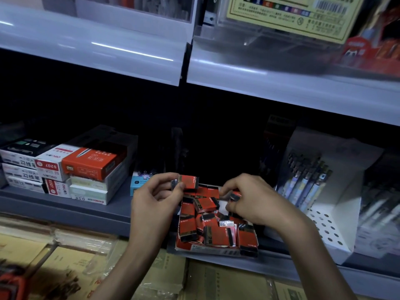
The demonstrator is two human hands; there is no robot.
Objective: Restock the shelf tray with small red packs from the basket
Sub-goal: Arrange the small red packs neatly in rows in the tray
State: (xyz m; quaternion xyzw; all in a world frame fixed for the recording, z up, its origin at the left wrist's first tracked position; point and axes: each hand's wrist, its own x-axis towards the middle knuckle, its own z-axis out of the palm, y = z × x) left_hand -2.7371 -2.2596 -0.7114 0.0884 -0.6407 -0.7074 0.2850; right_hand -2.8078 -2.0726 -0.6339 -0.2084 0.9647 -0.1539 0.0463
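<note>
Grip check: left hand (155,200) has its grip pinched on one small red pack (188,182), held just above the back edge of the shelf tray (207,251), lower middle of the frame. The right hand (251,202) has its grip curled round a second pack (235,196) right over the tray, which holds a jumbled pile of red packs (205,226). Stacked boxes (86,165) sit on the shelf at the left and pens (307,182) in a white holder (337,230) at the right.

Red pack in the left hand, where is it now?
Head view, near the middle: the left hand pinches the red pack above the far-left corner of the tray, right of the light blue box.
</note>
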